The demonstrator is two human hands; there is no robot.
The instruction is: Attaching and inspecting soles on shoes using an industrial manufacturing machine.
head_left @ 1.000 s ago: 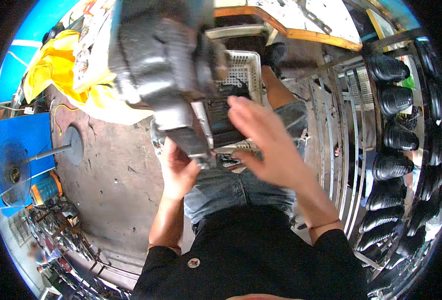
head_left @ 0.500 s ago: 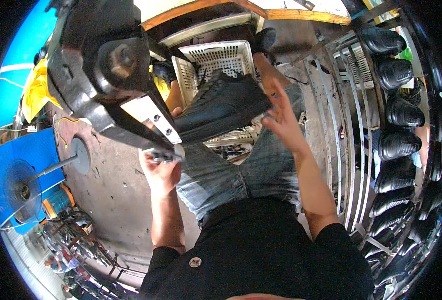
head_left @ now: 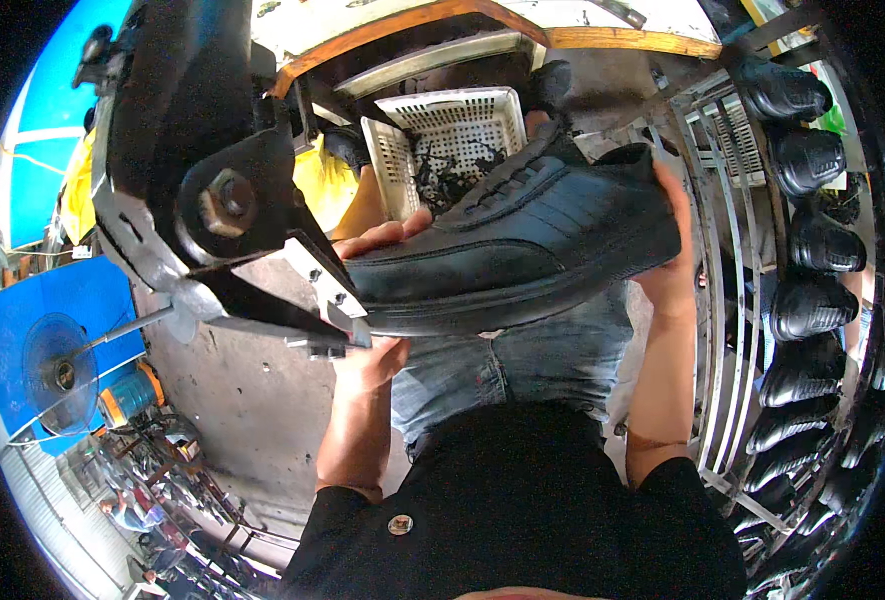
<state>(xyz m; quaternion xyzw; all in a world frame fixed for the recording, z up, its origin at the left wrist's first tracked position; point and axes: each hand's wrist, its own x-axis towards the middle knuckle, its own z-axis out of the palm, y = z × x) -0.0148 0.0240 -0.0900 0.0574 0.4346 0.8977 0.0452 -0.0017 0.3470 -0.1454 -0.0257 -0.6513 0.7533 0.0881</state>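
A black lace-up shoe (head_left: 523,235) lies across my lap side-on, its toe to the left and its heel to the right. Around the toe end is my left hand (head_left: 375,362), fingers on the upper and the palm below the sole, partly hidden by the shoe. My right hand (head_left: 671,265) is closed around the heel. The toe meets the metal jaw (head_left: 315,275) of a black machine arm (head_left: 233,205) with a large bolt. Whether the sole edge sits inside that jaw I cannot tell.
Beyond the shoe stands a white plastic basket (head_left: 395,165) with black scraps inside. A metal rack (head_left: 731,330) with several black shoes (head_left: 813,305) runs down the right. At left are a standing fan (head_left: 61,375) and blue panels (head_left: 13,310). A wood-edged table (head_left: 623,40) is ahead.
My right hand, spread and apart from the shoe before, now holds its heel. The shoe has turned and risen, its heel farther right. The machine appears slightly shifted in view.
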